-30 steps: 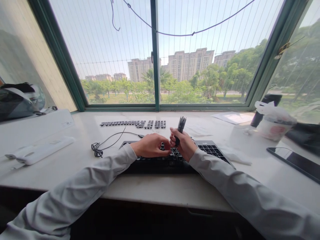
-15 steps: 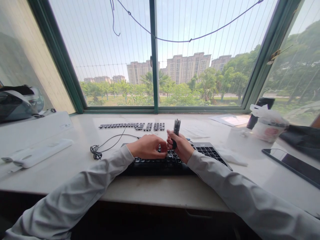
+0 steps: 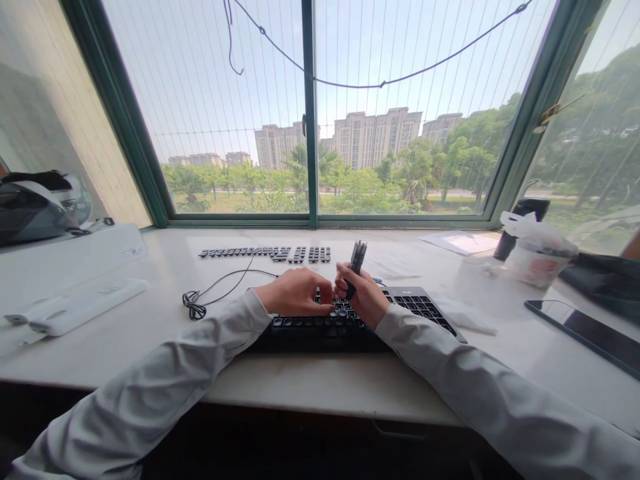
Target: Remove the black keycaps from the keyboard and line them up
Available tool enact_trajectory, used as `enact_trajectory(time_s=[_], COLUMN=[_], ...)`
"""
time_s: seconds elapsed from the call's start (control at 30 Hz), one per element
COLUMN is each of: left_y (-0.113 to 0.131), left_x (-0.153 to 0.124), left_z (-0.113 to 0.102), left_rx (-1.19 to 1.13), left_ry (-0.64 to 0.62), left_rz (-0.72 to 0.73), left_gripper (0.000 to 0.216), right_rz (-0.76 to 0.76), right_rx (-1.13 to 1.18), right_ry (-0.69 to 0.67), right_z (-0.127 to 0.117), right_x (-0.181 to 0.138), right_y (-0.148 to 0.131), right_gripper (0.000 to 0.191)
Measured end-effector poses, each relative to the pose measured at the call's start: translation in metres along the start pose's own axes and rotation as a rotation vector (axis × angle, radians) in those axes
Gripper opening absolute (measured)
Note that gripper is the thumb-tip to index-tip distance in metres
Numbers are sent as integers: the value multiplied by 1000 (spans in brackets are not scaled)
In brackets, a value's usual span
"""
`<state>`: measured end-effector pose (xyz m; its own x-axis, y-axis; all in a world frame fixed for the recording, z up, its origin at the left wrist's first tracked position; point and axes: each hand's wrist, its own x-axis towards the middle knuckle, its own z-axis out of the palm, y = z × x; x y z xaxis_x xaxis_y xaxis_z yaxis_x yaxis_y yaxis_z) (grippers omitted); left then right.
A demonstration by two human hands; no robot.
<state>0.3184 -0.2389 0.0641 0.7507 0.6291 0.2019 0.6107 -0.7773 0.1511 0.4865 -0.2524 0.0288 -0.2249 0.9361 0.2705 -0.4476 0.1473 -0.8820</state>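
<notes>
At the far left, a dark bag [image 3: 37, 207] sits against the wall, with a white box [image 3: 75, 250] beside it and a long white device [image 3: 75, 308] lying on the pale counter [image 3: 310, 380] in front. Moving right, a coiled black cable [image 3: 197, 303] runs toward the keyboard [image 3: 350, 320], and rows of loose black keycaps [image 3: 265, 253] lie near the window frame [image 3: 311, 133], well apart from your hands.

Your left hand [image 3: 300, 293] rests curled on the keyboard's middle keys, fingertips pressed down; you cannot tell whether it pinches anything. Just beside it, your right hand [image 3: 363, 293] is clenched around a dark keycap puller [image 3: 356, 263], held upright above the keys with its top end tilted slightly right.

Right of the keyboard the counter is bare for a stretch, then come a sheet of paper [image 3: 463, 241], a bagged white container [image 3: 537, 250] next to a dark cup [image 3: 520, 220], and a black phone [image 3: 585, 330] near the right edge. The counter's front edge runs just below your forearms.
</notes>
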Motion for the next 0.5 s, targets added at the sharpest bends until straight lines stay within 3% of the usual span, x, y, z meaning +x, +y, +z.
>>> enact_trajectory(time_s=[0.17, 0.5], left_y=[4, 6], left_x=[0, 2], left_z=[2, 13], left_rx=[1, -58], left_ry=[-19, -7], left_rz=[1, 21], left_gripper=[25, 34], right_rz=[43, -30], right_rx=[3, -88], right_ry=[14, -149], right_z=[0, -2], right_x=[1, -3], right_y=[-1, 4], right_gripper=[47, 43])
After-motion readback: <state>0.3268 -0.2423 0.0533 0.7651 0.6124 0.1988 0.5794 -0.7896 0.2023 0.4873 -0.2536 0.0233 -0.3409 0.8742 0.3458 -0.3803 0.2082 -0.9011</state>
